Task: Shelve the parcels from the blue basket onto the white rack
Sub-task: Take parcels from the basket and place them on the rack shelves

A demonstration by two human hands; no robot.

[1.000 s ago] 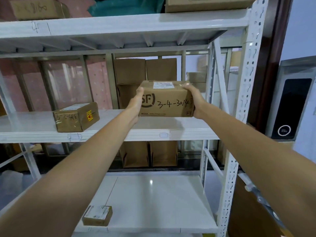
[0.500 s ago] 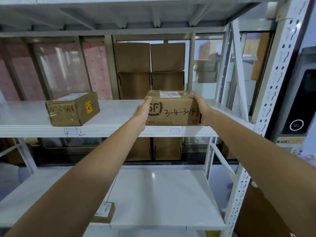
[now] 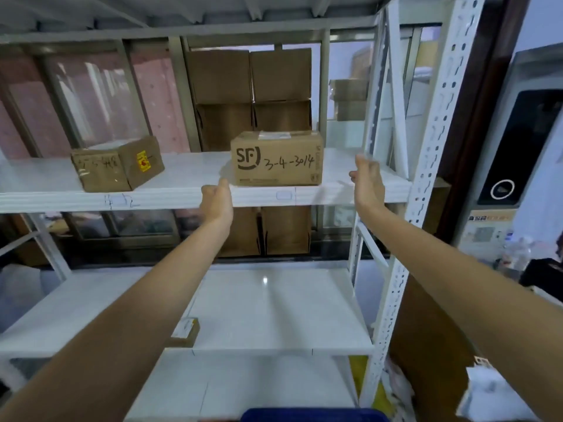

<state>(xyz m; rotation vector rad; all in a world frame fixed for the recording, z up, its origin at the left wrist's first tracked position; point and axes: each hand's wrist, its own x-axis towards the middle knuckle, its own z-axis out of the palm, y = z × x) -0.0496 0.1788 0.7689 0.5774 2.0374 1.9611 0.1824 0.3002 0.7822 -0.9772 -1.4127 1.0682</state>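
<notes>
A brown SF parcel (image 3: 276, 158) marked 3-4-3014 rests on the middle shelf of the white rack (image 3: 189, 197), near the right end. My left hand (image 3: 217, 201) hovers just below and left of it, fingers loosely curled, holding nothing. My right hand (image 3: 366, 181) is open to the right of the parcel, clear of it. A second parcel (image 3: 117, 167) sits at an angle on the same shelf, further left. The rim of the blue basket (image 3: 310, 415) shows at the bottom edge.
A small labelled parcel (image 3: 185, 332) lies on the lower shelf beside my left forearm. Stacked cardboard boxes (image 3: 249, 95) stand behind the rack. The perforated white upright (image 3: 426, 178) rises on the right, with a dark door and a black panel (image 3: 518, 147) beyond it.
Both hands have let go of the SF parcel, which now stands on the middle shelf. The hands have drawn back towards me and apart.
</notes>
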